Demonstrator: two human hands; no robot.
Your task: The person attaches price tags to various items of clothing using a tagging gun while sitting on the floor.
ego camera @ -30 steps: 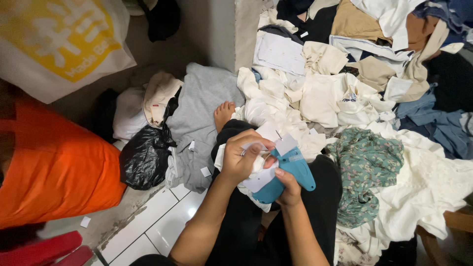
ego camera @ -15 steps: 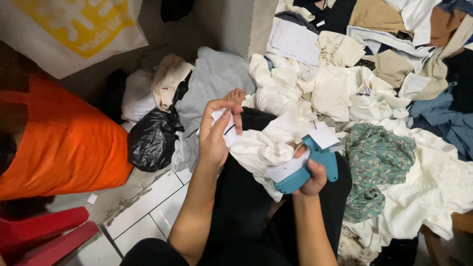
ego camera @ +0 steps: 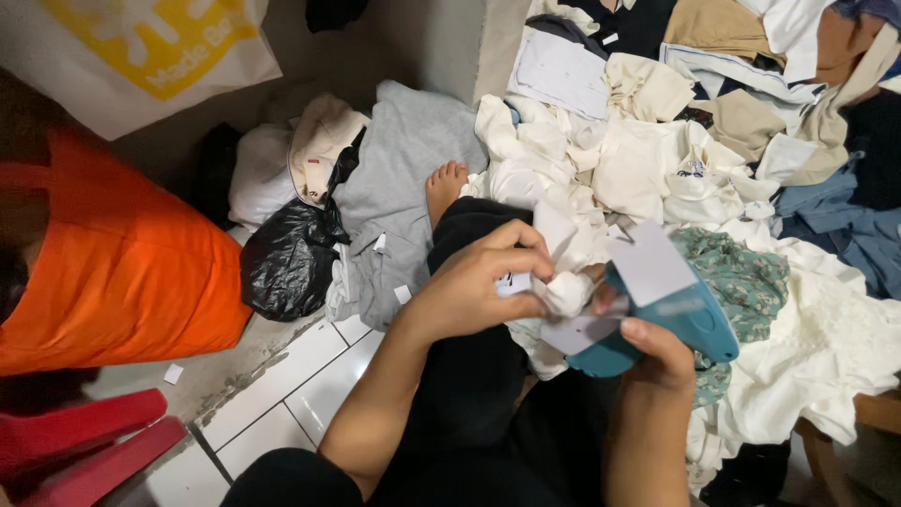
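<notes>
- Where the two forearms reach up from the bottom edge, the left hand [ego camera: 474, 286] has its fingers curled and pinched together on a small white tag [ego camera: 514, 282] and on a bunched fold of the white garment [ego camera: 563, 268] in the lap.
- The right hand [ego camera: 652, 352] is wrapped around a teal tagging gun [ego camera: 671, 319]; its fingers are closed on the handle, and the thumb lies along the back edge.
- A grey-white card [ego camera: 648, 263] sits on top of the gun, and its nose touches the bunched cloth just beside the left fingertips.
- Under both hands lie black trousers [ego camera: 469, 376], with a bare foot [ego camera: 443, 188] poking out beyond the knee.
- Right of the gun lies a green patterned cloth [ego camera: 746, 277], partly hidden by it, and a cream garment [ego camera: 826, 338].
- Left of the leg, a grey top [ego camera: 399, 178] lies on the floor beside a black plastic bag [ego camera: 286, 258].
- Further left stand an orange bag [ego camera: 113, 272] and a red plastic piece [ego camera: 84, 441] on white tiles [ego camera: 272, 404].
- Farthest off, a heap of cream, tan and blue clothes [ego camera: 713, 103] fills the upper right, and a white bag with a yellow print [ego camera: 141, 52] sits upper left.
</notes>
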